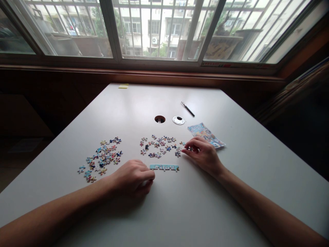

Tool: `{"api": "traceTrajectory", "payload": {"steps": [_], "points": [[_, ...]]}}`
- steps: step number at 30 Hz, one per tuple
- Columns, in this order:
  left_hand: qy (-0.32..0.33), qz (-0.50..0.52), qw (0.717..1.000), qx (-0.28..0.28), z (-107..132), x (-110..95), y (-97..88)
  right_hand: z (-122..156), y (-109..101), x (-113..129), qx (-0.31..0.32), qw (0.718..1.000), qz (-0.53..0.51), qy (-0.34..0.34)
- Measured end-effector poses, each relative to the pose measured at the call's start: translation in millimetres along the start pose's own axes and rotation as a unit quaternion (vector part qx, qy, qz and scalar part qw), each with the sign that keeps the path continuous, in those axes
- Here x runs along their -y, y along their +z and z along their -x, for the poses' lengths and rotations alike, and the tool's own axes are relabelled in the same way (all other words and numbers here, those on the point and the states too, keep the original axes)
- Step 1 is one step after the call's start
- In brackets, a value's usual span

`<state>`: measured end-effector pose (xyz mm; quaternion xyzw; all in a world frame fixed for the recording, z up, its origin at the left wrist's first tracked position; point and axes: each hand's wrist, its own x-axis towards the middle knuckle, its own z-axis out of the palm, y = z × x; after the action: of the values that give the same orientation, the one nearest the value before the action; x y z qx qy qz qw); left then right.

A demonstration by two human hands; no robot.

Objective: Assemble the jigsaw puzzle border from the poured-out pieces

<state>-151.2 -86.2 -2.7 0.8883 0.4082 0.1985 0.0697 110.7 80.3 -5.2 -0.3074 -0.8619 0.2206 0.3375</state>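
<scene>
I log the joined strip (164, 167) just right of the fingertips of the left hand (133, 178), long axis left-right. That hand is nearer, fingers curled together. The right hand (203, 154) is pinched on a loose piece (189, 149). I cannot read the leaflet (205, 134) print.

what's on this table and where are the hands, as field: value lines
table: white
left hand: curled, fingertips at the left end of the joined strip
right hand: fingertips on pieces at the right edge of the middle pile
left pile: loose pieces, no hand on it
picture sheet: flat, beyond the right hand
pen: farther back
cable hole: open, its cap beside it
</scene>
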Motion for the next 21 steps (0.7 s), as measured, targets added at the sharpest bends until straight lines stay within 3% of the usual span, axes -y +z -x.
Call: {"api": "traceTrajectory", "payload": {"steps": [7,21], "points": [[-0.002,0.003,1.0,0.003,0,1,0.4,1,2,-4,-0.01,0.999,-0.033,0.008],[-0.006,0.003,1.0,0.009,1,0,0.2,1,5,-11,-0.035,0.999,0.003,-0.017]]}}
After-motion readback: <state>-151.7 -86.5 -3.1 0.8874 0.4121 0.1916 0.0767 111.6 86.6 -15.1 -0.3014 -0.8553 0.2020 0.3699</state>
